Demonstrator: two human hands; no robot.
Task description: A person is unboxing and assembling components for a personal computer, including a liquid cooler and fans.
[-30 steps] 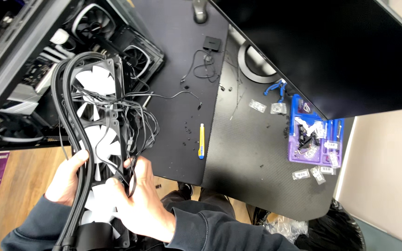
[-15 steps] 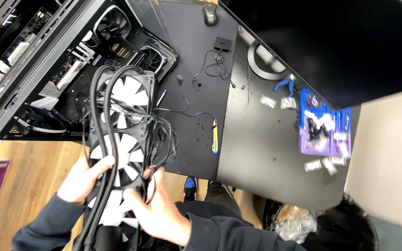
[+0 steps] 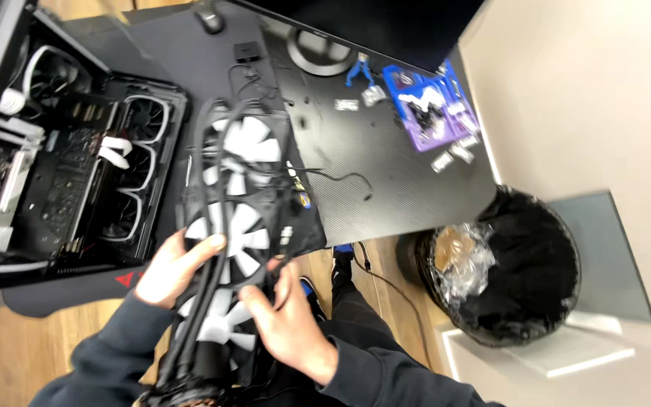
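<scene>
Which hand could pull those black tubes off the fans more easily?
Probably the left hand. Its fingers already rest on the black tubes running along the fan radiator. The right hand sits lower, holding the radiator's other edge, so it seems better steadying.

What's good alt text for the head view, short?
Both hands, left hand and right hand, grip a long black radiator with three white fans and thick black tubes, beside an open PC case on a black desk; a lined bin stands right.

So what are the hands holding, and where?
Both hold the long fan radiator near its lower end: left hand on the left edge by the black hoses, right hand underneath.
</scene>
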